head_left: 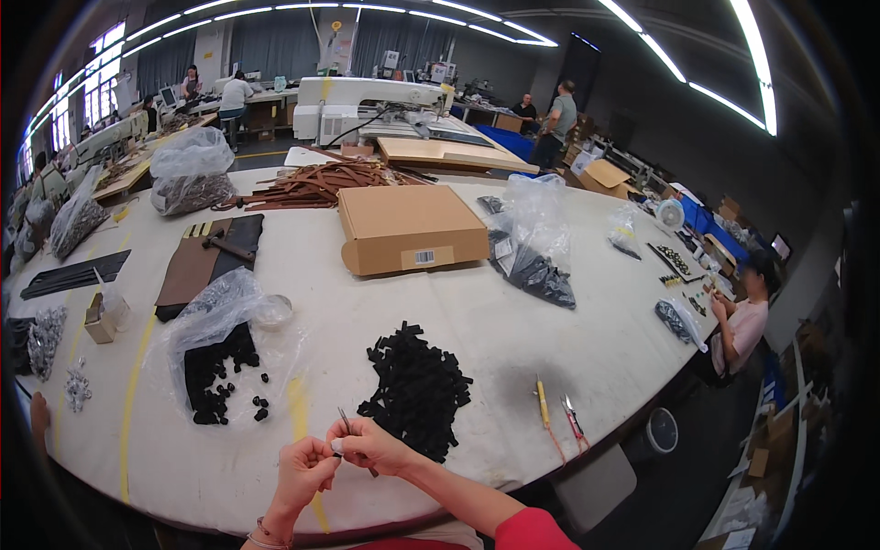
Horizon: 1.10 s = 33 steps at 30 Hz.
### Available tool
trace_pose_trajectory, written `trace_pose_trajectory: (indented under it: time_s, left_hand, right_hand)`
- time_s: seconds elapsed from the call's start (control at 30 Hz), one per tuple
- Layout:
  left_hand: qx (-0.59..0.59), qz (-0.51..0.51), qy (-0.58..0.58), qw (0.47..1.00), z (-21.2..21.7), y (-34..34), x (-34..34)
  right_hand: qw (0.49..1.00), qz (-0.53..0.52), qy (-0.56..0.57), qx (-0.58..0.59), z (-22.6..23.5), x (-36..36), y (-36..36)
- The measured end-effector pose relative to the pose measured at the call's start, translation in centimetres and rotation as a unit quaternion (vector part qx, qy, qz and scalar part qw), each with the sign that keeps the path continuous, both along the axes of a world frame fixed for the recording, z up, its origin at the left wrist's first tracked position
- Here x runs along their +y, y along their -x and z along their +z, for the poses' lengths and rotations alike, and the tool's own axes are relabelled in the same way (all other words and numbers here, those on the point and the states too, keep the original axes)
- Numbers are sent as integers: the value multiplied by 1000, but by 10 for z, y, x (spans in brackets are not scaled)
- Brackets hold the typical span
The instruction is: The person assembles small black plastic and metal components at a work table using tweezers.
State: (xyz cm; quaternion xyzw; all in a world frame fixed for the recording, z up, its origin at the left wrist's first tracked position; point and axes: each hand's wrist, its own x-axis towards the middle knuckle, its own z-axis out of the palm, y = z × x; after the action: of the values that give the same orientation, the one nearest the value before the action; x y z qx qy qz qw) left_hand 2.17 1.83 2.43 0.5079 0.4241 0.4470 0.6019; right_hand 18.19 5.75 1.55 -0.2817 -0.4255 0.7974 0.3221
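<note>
My left hand (304, 469) and my right hand (369, 447) meet at the table's near edge, fingertips pinched together. Between them is a small black piece (336, 454), mostly covered by the fingers, pinched by my left hand. A slim metal tool (344, 417), perhaps tweezers, passes through my closed right hand, its other end showing below the palm. Just beyond my right hand lies a heap of short black strips (417, 385). To the left, small black parts (215, 401) spill from a clear plastic bag (215, 307).
A cardboard box (412, 229) stands mid-table, with brown straps (316, 183) behind it. Bagged black parts (536, 270) lie to its right. A yellow-handled tool (543, 403) and red-handled snips (573, 419) rest at the near right. Another person (747, 316) works at the right edge.
</note>
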Motion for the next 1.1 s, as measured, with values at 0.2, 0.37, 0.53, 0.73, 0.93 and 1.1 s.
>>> trace_pose_trajectory:
  time_s: [0.2, 0.37, 0.53, 0.73, 0.93, 1.1]
  left_hand:
    - [-31, 1, 8, 999, 3, 1, -3]
    - [54, 50, -45, 996, -6, -4, -3]
    - [332, 174, -461, 804, -16, -15, 3]
    - [-39, 137, -17, 990, -15, 5, 8]
    - [-277, 33, 181, 943, 0, 4, 20]
    - [-338, -11, 217, 915, -7, 9, 18]
  right_hand:
    - [996, 56, -44, 44, 1, -4, -3]
    - [995, 28, -98, 7, -6, -4, 4]
    - [898, -206, -336, -195, -3, -12, 21]
    - [905, -20, -309, -292, 27, -19, 11]
    - [905, -8, -261, -336, 29, -15, -5]
    - [877, -46, -347, -330, 16, -16, -3]
